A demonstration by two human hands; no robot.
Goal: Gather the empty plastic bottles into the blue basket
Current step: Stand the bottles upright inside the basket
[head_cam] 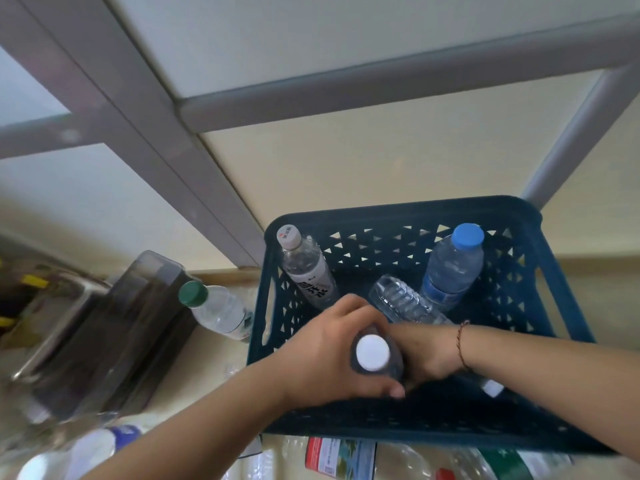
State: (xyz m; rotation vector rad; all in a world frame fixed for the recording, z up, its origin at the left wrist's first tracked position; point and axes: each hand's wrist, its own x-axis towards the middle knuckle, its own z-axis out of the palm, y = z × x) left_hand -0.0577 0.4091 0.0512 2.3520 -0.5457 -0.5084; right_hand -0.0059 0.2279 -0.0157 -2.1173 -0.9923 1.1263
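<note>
The blue basket point(398, 209) stands on the counter in front of me. Inside it, a white-capped labelled bottle point(308, 268) and a blue-capped bottle point(450, 271) lean upright, and a clear ribbed bottle point(401, 303) lies between them. My left hand point(329, 351) grips a dark bottle with a white cap point(373, 352) over the basket's near left part. My right hand point(429, 355) reaches into the basket right beside that bottle, with its fingers hidden behind it. Another white cap point(491, 388) shows under my right forearm. A green-capped bottle point(218, 310) lies outside, left of the basket.
A dark translucent container point(114, 327) stands left of the green-capped bottle, beside a metal sink point(52, 306). More bottles lie at the near edge: a red-labelled one point(339, 459), a green-labelled one point(502, 462) and a blurred one point(97, 448). A grey window frame point(311, 95) rises behind.
</note>
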